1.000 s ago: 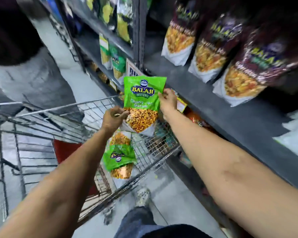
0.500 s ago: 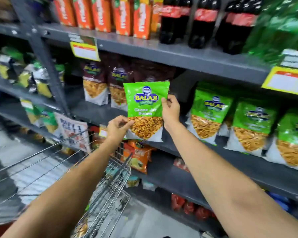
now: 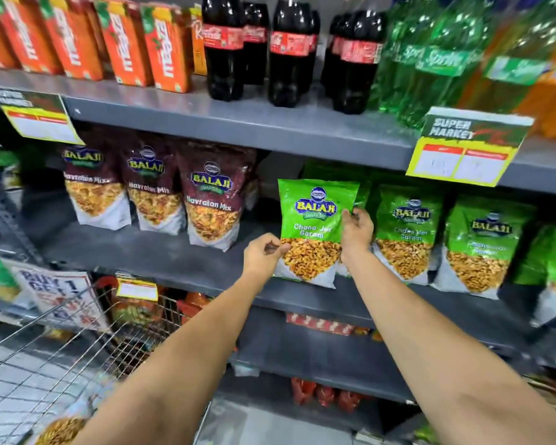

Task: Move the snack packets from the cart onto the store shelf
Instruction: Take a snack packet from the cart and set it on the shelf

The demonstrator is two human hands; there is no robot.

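I hold a green snack packet (image 3: 315,220) upright at the front of the grey middle shelf (image 3: 161,252), its bottom edge at the shelf board. My left hand (image 3: 264,253) pinches its lower left corner. My right hand (image 3: 357,231) grips its right edge. It stands just left of a row of matching green packets (image 3: 405,232). The wire cart (image 3: 45,364) is at the lower left, and another packet (image 3: 58,430) shows at its bottom, partly hidden by my left arm.
Three maroon snack packets (image 3: 154,191) stand on the same shelf to the left, with a bare gap between them and the green row. Juice cartons (image 3: 126,43) and soft drink bottles (image 3: 286,49) fill the shelf above. Yellow price tags (image 3: 463,159) hang from shelf edges.
The green packet has travelled from above the cart up and right to the middle shelf, beside the matching green packets. Both hands kept their hold. The view swung from the cart to the shelves.
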